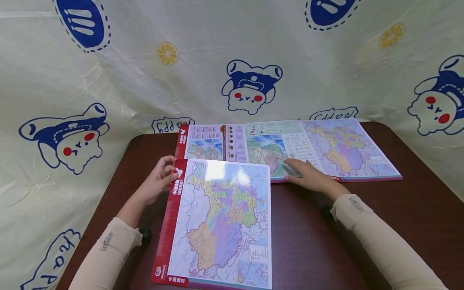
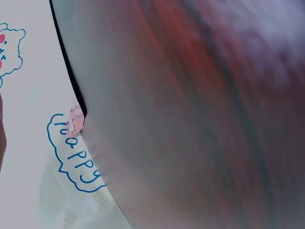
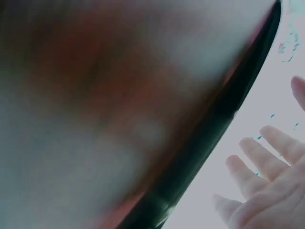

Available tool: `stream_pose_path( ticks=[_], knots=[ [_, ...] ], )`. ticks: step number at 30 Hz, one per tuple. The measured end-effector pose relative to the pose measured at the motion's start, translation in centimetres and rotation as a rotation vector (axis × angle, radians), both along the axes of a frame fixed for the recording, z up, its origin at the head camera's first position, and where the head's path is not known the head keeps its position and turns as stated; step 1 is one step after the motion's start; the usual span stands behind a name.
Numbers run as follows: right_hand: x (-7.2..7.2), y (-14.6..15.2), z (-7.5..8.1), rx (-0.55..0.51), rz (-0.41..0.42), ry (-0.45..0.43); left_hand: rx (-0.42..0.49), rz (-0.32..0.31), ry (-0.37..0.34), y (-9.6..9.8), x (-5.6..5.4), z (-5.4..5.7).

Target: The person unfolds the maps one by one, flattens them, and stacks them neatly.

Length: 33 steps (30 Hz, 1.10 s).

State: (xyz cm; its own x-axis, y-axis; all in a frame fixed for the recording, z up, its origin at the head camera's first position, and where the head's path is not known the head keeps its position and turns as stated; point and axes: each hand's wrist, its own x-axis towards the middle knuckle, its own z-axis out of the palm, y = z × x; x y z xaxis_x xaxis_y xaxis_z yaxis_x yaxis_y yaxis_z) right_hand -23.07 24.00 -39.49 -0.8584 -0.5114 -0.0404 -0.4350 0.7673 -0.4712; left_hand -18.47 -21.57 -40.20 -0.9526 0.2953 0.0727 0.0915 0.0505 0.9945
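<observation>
A map sheet of China (image 1: 221,209) with a red left border lies at the table's front, glare on its upper part. My left hand (image 1: 163,177) holds its upper left corner, thumb on top and the other fingers curled at the edge. Farther back lie more printed map sheets (image 1: 264,149), partly covered by the front one. On their near edge rests my right hand (image 1: 306,175), fingers extended. The right wrist view shows spread fingers of the right hand (image 3: 271,176). The left wrist view is mostly blurred, with only a sliver of the hand at its left edge.
The dark brown table (image 1: 417,221) has rounded far corners. Behind it hangs a pale curtain (image 1: 203,88) printed with cartoon bears and orange slices. Another colored map (image 1: 344,149) lies at the back right, beside the sheets under my right hand.
</observation>
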Motion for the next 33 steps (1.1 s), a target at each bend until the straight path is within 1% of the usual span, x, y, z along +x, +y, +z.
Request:
stream_pose_path(
  ticks=[2, 4, 8, 11, 13, 15, 17, 19, 22, 25, 29, 33],
  knots=[
    [0.6, -0.6, 0.2, -0.089, -0.006, -0.051, 0.018, 0.014, 0.011, 0.1, -0.1, 0.1],
    [1.2, -1.1, 0.4, -0.155, -0.001, -0.087, 0.027, 0.033, 0.022, 0.3, -0.2, 0.2],
    [2.4, -2.0, 0.6, -0.301, 0.048, -0.204, 0.042, 0.083, 0.028, 0.8, 0.2, 1.0],
    [3.2, -2.5, 0.7, -0.417, 0.083, -0.352, 0.068, 0.103, 0.034, 1.2, 0.6, 1.8],
    [3.7, -2.8, 0.8, -0.461, 0.096, -0.456, 0.081, 0.117, 0.03, 1.4, 0.8, 2.0],
    [4.3, -3.0, 0.8, -0.474, 0.097, -0.548, 0.089, 0.132, 0.028, 1.4, 0.8, 2.0],
    [4.8, -3.3, 0.7, -0.485, 0.095, -0.63, 0.091, 0.151, 0.023, 1.3, 0.5, 1.6],
    [5.2, -3.5, 0.6, -0.503, 0.105, -0.684, 0.096, 0.168, 0.024, 1.2, 0.2, 1.1],
    [5.7, -3.8, 0.3, -0.542, 0.115, -0.733, 0.097, 0.188, 0.033, 1.0, -0.2, 0.4],
    [5.9, -4.0, 0.2, -0.575, 0.111, -0.735, 0.107, 0.198, 0.044, 1.0, -0.3, 0.2],
    [6.0, -4.0, 0.3, -0.616, 0.102, -0.695, 0.129, 0.225, 0.025, 1.2, -0.2, 0.3],
    [5.9, -3.8, 0.3, -0.663, 0.106, -0.653, 0.143, 0.255, -0.018, 1.3, -0.1, 0.4]
  ],
)
